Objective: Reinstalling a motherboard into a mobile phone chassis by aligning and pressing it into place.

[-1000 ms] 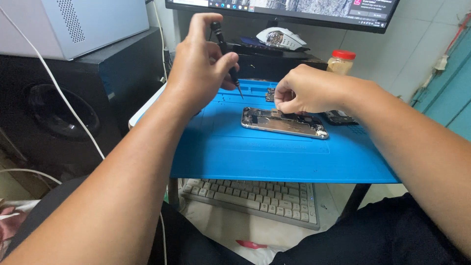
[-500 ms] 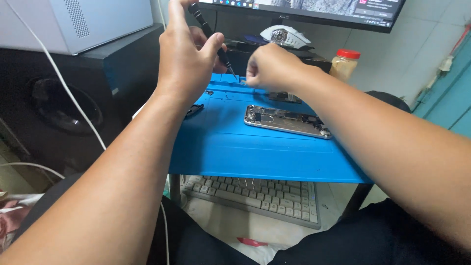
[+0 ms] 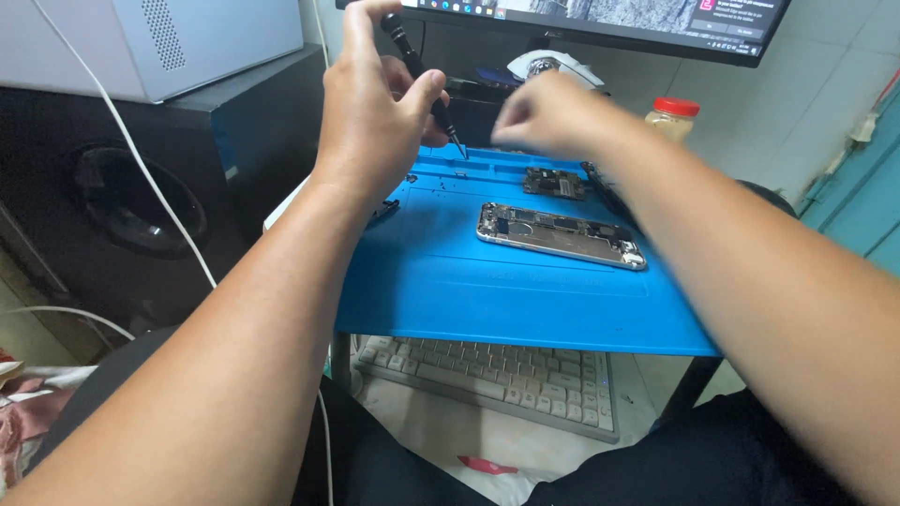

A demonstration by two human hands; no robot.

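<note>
Gripping a slim black precision screwdriver tip-down in our left hand, we steady it over the blue silicone work mat; our blurred right hand, grip unclear, hovers beyond the opened silver phone chassis.

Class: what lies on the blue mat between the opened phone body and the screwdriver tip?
In the head view, bare blue mat separates the opened phone body from the black screwdriver tip.

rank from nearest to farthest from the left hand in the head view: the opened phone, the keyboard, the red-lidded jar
From the left hand, holding a screwdriver:
1. Opened phone, on the blue mat, down and to the right.
2. Red-lidded jar, far right, behind the mat.
3. Keyboard, lowest, under the mat's near edge.
</note>
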